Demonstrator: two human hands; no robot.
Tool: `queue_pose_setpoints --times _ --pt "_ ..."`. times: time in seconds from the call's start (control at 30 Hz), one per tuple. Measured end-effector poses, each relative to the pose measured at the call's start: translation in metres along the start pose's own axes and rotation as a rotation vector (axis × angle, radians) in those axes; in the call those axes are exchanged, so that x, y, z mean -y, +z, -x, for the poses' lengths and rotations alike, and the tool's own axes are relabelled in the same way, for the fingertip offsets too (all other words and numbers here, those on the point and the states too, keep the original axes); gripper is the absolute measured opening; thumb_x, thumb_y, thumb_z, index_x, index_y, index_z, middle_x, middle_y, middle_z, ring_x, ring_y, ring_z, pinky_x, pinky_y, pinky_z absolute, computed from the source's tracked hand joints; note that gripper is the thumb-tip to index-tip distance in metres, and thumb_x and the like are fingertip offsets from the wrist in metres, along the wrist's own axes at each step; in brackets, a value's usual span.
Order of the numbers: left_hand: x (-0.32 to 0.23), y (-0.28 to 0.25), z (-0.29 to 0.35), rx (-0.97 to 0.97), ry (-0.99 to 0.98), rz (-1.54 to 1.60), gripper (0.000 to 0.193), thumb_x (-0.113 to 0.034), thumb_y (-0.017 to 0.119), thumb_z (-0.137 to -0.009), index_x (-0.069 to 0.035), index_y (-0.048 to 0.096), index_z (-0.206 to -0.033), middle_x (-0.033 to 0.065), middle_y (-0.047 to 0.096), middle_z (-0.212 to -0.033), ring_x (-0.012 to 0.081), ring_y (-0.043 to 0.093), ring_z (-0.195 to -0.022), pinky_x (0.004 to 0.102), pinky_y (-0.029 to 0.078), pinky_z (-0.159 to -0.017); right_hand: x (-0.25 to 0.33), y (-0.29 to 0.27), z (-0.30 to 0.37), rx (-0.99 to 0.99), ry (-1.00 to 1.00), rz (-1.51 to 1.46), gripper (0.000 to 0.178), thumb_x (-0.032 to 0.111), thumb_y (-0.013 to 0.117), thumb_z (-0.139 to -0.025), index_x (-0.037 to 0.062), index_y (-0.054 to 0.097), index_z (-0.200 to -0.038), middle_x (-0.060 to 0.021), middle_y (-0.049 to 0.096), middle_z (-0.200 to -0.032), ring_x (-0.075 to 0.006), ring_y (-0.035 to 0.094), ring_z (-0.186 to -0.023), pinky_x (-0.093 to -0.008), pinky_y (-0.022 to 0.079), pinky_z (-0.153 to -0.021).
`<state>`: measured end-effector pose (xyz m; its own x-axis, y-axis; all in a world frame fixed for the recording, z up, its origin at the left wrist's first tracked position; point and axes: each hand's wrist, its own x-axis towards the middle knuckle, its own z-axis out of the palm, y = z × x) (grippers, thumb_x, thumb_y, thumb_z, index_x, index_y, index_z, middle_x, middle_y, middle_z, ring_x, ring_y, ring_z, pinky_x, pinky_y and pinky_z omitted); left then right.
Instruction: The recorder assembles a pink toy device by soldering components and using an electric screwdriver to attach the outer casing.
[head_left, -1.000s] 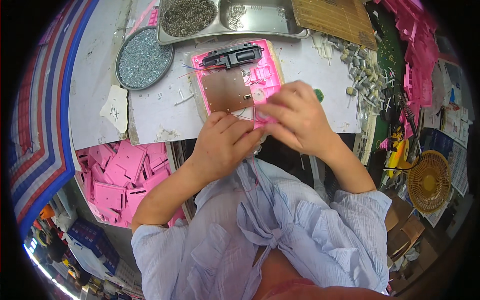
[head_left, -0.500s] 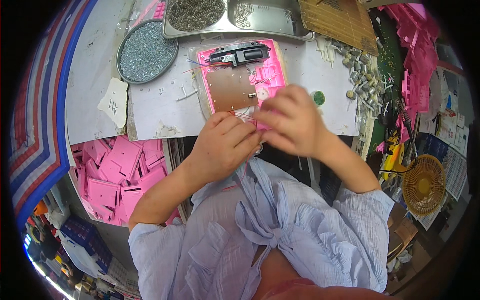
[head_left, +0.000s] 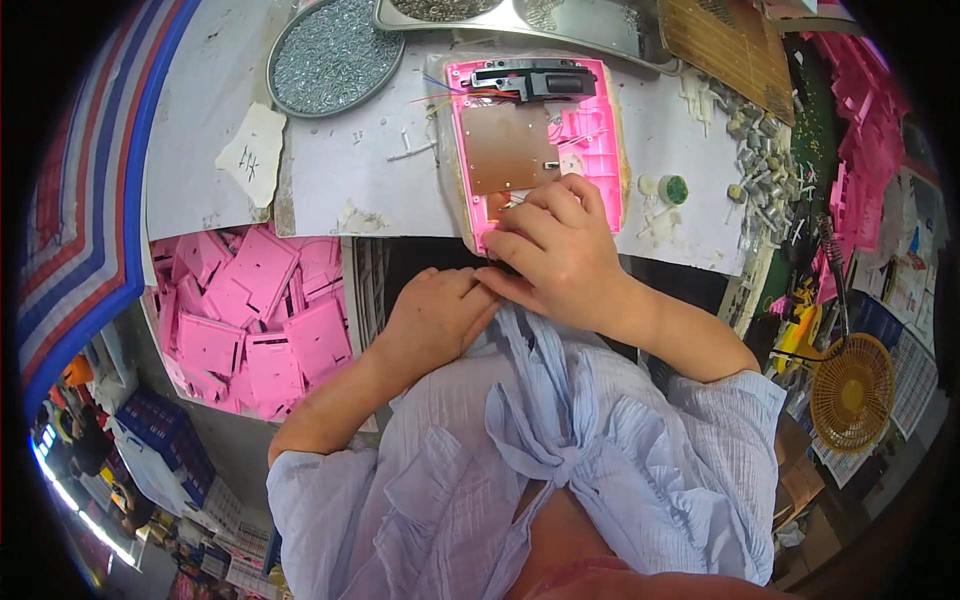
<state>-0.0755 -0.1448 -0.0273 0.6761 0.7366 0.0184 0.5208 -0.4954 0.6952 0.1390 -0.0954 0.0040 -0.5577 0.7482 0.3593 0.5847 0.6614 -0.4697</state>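
Observation:
A pink plastic housing lies on the white worktop. It carries a brown circuit board and a black part with thin wires at its far end. My right hand lies over the housing's near edge, fingers curled onto it. My left hand sits lower, just off the table edge above my lap. Its fingers are curled and touch the right hand's fingertips. Nothing shows inside the left hand.
A round tray of small metal screws and a steel tray stand at the back. A box of pink plastic plates sits low on the left. On the right are small metal cylinders, a green cap, pink parts and a wicker disc.
Both hands have come nearer to my body. The left hand has dropped from the housing's near edge to below the table edge, and the right hand now rests on that edge.

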Motion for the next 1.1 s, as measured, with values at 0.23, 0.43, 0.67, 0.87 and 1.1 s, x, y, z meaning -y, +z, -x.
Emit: queue_pose_setpoints --times 0.23,0.43,0.67,0.87,1.1 --pt "0.010 -0.049 -0.037 -0.240 0.037 0.152 0.029 -0.009 0.080 -0.079 -0.005 0.063 -0.103 0.0124 0.062 -0.092 0.0351 0.062 -0.083 0.0445 0.050 -0.073 0.002 0.009 0.003 -0.002 0.041 0.107 0.030 0.027 0.080 -0.071 0.0108 0.066 -0.091 -0.0050 0.063 -0.096 -0.0261 0.057 -0.092 -0.0463 0.042 -0.087" --pt "0.030 -0.036 -0.049 -0.236 0.204 0.064 0.022 -0.014 0.086 -0.077 -0.009 0.073 -0.094 0.0076 0.058 -0.081 0.0290 0.058 -0.071 0.0408 0.044 -0.062 -0.044 -0.064 -0.001 -0.014 0.001 -0.089 0.029 0.025 0.081 -0.073 0.0117 0.071 -0.096 -0.0045 0.065 -0.090 -0.0262 0.061 -0.091 -0.0455 0.045 -0.088" --pt "0.030 -0.060 -0.057 -0.167 0.246 0.034 0.022 -0.014 0.087 -0.072 -0.013 0.075 -0.091 0.0037 0.058 -0.078 0.0257 0.057 -0.069 0.0396 0.044 -0.063 -0.243 -0.215 -0.103 -0.461 0.384 0.344 0.019 0.020 0.074 -0.090 0.0058 0.077 -0.102 -0.0101 0.075 -0.095 -0.0201 0.068 -0.081 -0.0325 0.053 -0.076" --pt "0.032 -0.055 -0.055 -0.116 0.165 0.060 0.021 -0.017 0.088 -0.073 -0.015 0.076 -0.090 0.0023 0.056 -0.078 0.0231 0.058 -0.071 0.0381 0.044 -0.063 -0.356 -0.224 -0.199 -0.569 0.087 0.640 0.019 0.023 0.070 -0.092 0.0045 0.073 -0.099 -0.0126 0.070 -0.099 -0.0280 0.067 -0.097 -0.0403 0.054 -0.084" --pt "0.030 -0.055 -0.048 -0.138 0.112 0.062 0.023 -0.018 0.087 -0.074 -0.015 0.075 -0.092 0.0028 0.057 -0.080 0.0244 0.058 -0.071 0.0390 0.046 -0.063 -0.387 -0.221 -0.244 -0.708 0.136 0.527 0.013 0.011 0.069 -0.085 0.0045 0.072 -0.096 -0.0151 0.069 -0.099 -0.0348 0.064 -0.103 -0.0449 0.052 -0.090"
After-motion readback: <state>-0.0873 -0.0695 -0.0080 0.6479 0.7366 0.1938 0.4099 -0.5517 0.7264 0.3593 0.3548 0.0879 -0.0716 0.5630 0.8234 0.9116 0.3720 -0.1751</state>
